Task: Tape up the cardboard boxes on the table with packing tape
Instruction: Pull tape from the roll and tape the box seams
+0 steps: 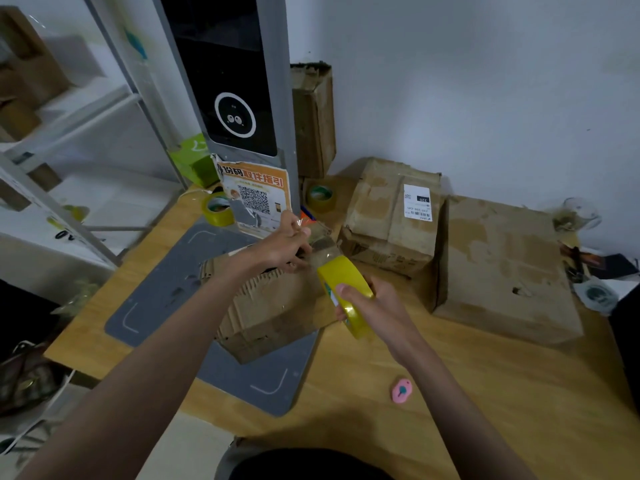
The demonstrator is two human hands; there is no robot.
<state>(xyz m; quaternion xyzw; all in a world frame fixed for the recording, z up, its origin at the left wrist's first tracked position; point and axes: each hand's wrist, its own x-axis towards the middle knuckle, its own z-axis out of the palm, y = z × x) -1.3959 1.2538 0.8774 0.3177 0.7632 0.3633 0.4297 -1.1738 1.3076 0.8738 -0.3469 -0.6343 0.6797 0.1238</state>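
Head view: right hand (375,306) curled round the yellow packing tape roll (346,294), thumb on the outer face, fingers (341,315) hooked round the far side. Left hand (287,245) at the far edge of the torn cardboard box (273,306), fingers (301,233) pinching the free end of the clear tape strip (323,249), which runs taut between hand and roll just above the box top.

Box sitting on the grey scale platform (166,289) on the wooden tabletop (381,427); two more worn boxes, the labelled box (391,216) and the large flat box (502,268), lying beside each other further right, by the wall.

Likely trouble from here:
- Strip folding back and sticking to itself or to the fingertips, if tension drops before laying down.
- Strip landing askew of the seam, since the box top looks ragged and uneven; poor adhesion on peeled corrugated surface probable.
- Box sliding on the smooth platform under a hard pull, with only a pinch at one edge to steady it.
- No cutter in either hand; pink cutter (401,390) lying near on the tabletop, so a one-handed reach could slacken the strip.
- Spare tape rolls (218,209) behind, well apart, no obstacle.
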